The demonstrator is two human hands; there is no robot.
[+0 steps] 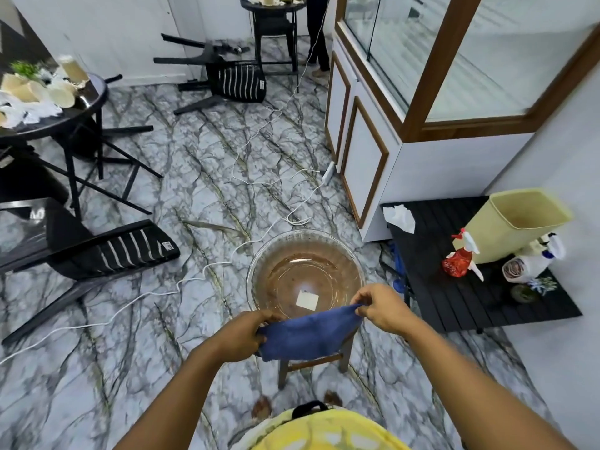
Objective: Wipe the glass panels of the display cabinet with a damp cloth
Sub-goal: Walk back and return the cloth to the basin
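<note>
1. Okay, nearest: yellow shirt (324,430) at the bottom edge, 2 bare forearms reaching forward.
2. Left hand (242,336) grips the left end of the blue cloth (305,336), fingers curled round bunched fabric.
3. Right hand (384,308) pinches the cloth's right corner between thumb and fingers.
4. Cloth hangs stretched between the 2 hands, sagging in the middle, over the near rim of the glass bowl (259,264).
5. Bowl sits on a wooden stool (313,363) and holds brownish water; a white square tag (307,300) shows at its bottom.
6. Low black slatted table (454,306) just right of the stool: red spray bottle (461,258) near the middle, yellow bin (516,225) toward the far right corner, white tissue (401,217) at the far left corner.
7. White cable (136,298) snakes over the marble floor (201,177); toppled black chair (107,251) at left.
8. Display cabinet (373,164) at far right, behind the low table: white base, wood-trimmed doors, glass panels (487,60) in a brown frame above, well apart from the cloth.
9. Round table (91,102) at far left carries cups and crumpled paper.
10. Farthest: a 2nd toppled chair (233,79), a small dark table (276,14), a person's legs (316,34).
</note>
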